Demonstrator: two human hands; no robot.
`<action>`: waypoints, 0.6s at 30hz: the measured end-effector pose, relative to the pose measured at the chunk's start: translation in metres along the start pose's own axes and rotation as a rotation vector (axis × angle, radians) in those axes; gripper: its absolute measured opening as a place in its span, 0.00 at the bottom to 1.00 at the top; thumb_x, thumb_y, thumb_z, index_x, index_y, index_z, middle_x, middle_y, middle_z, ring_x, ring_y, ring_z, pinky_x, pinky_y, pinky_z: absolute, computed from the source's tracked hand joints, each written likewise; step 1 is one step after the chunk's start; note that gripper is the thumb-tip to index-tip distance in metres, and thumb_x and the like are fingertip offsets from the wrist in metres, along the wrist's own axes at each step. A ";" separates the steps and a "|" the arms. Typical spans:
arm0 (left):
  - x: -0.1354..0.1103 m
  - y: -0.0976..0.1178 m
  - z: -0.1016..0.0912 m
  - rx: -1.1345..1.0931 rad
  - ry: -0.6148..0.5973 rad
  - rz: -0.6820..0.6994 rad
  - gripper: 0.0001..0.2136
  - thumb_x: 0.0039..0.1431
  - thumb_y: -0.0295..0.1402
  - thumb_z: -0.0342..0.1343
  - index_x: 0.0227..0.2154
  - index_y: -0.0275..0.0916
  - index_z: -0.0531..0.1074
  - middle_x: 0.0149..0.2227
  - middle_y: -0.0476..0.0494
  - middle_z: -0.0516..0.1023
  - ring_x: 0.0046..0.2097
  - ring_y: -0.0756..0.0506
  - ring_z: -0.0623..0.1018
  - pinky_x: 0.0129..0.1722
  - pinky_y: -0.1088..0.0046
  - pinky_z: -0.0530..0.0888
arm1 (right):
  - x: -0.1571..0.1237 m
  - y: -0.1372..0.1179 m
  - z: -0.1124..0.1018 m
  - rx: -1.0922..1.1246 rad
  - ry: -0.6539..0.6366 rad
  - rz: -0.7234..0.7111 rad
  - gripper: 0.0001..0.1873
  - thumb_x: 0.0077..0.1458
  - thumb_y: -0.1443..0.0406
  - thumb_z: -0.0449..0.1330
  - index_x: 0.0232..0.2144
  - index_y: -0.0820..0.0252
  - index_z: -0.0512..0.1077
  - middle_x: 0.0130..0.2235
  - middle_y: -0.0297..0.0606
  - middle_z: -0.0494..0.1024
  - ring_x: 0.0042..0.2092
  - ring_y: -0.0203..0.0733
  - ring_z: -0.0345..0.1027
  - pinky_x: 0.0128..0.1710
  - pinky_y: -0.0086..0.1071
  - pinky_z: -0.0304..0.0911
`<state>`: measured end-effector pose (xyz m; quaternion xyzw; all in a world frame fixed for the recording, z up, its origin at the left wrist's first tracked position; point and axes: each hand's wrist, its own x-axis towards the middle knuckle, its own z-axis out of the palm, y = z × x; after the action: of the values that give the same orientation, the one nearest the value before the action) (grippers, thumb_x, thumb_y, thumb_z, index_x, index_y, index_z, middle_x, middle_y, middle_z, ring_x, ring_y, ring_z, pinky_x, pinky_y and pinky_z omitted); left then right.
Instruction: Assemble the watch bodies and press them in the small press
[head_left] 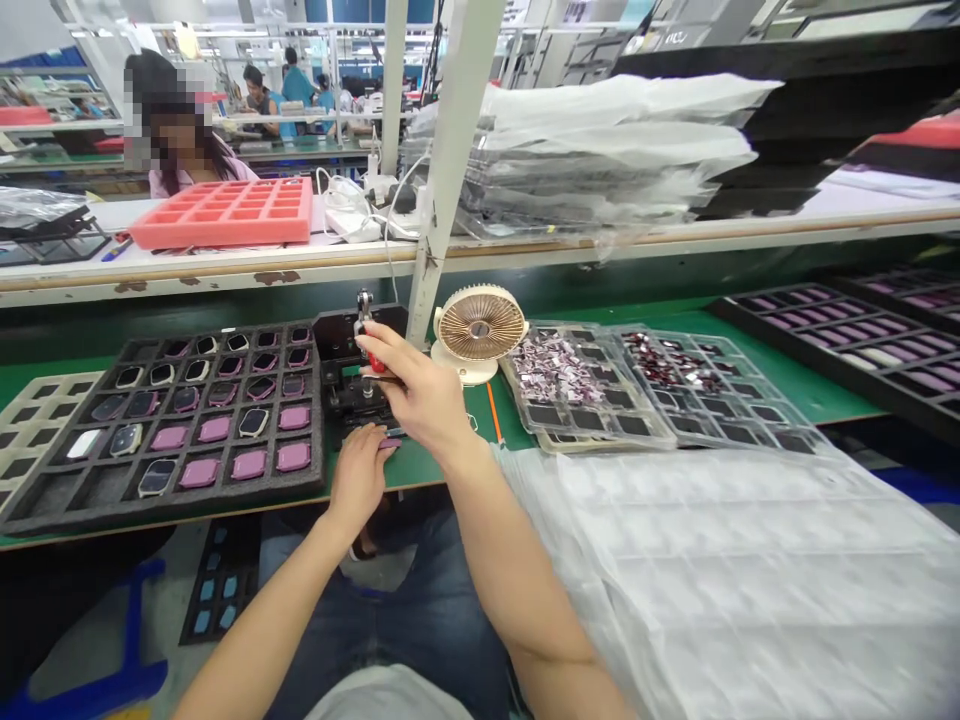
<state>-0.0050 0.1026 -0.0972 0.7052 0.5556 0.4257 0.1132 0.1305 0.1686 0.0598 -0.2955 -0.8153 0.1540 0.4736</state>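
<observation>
My right hand (420, 390) is closed around the red handle (376, 362) of a small black clamp fixture (341, 385) on the green bench. Lower and to the left, my left hand (360, 465) has its fingers at the front of the fixture, closed on a purple watch case (390, 443). Much of this case is hidden by the fingers. Left of the fixture lies a dark foam tray (97, 488), its compartments holding several purple watch cases, some with dark screens, and a few pale ones.
A cream fan (478, 330) stands right of the fixture, near an orange stick (494, 412). Clear trays (637, 430) carry many small purple and dark red parts. Stacked translucent trays (735, 560) cover the right front. A red tray (225, 215) sits on the shelf; a person sits behind it.
</observation>
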 end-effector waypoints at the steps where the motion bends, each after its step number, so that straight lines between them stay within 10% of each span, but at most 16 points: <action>1: 0.000 -0.004 0.002 0.001 -0.009 0.009 0.10 0.68 0.23 0.54 0.46 0.39 0.77 0.55 0.35 0.82 0.62 0.34 0.77 0.64 0.43 0.70 | 0.006 0.003 0.002 0.009 0.004 -0.024 0.26 0.68 0.72 0.55 0.62 0.44 0.72 0.66 0.27 0.73 0.61 0.42 0.75 0.56 0.36 0.75; 8: -0.009 -0.014 0.000 -0.043 0.019 0.027 0.10 0.70 0.25 0.53 0.48 0.40 0.78 0.54 0.39 0.83 0.61 0.38 0.78 0.65 0.47 0.71 | 0.032 0.004 -0.005 0.024 0.355 0.006 0.15 0.72 0.62 0.56 0.56 0.55 0.76 0.53 0.37 0.82 0.52 0.42 0.79 0.55 0.38 0.74; 14: -0.036 0.000 -0.010 -0.075 0.133 -0.035 0.14 0.73 0.28 0.50 0.54 0.41 0.76 0.48 0.38 0.84 0.51 0.40 0.81 0.54 0.55 0.79 | -0.038 0.043 0.031 -0.190 -0.315 0.222 0.12 0.68 0.66 0.60 0.48 0.52 0.81 0.50 0.33 0.85 0.52 0.41 0.79 0.53 0.32 0.71; 18: -0.056 0.011 -0.008 -0.060 0.172 -0.071 0.13 0.73 0.28 0.50 0.51 0.42 0.78 0.49 0.38 0.83 0.53 0.40 0.81 0.55 0.56 0.79 | -0.057 0.073 0.067 -0.275 -0.473 0.273 0.19 0.67 0.68 0.61 0.57 0.50 0.77 0.60 0.35 0.80 0.58 0.44 0.76 0.54 0.33 0.70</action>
<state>-0.0044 0.0469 -0.1122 0.6422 0.5749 0.4969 0.1011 0.1184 0.1913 -0.0519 -0.4198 -0.8688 0.1689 0.2010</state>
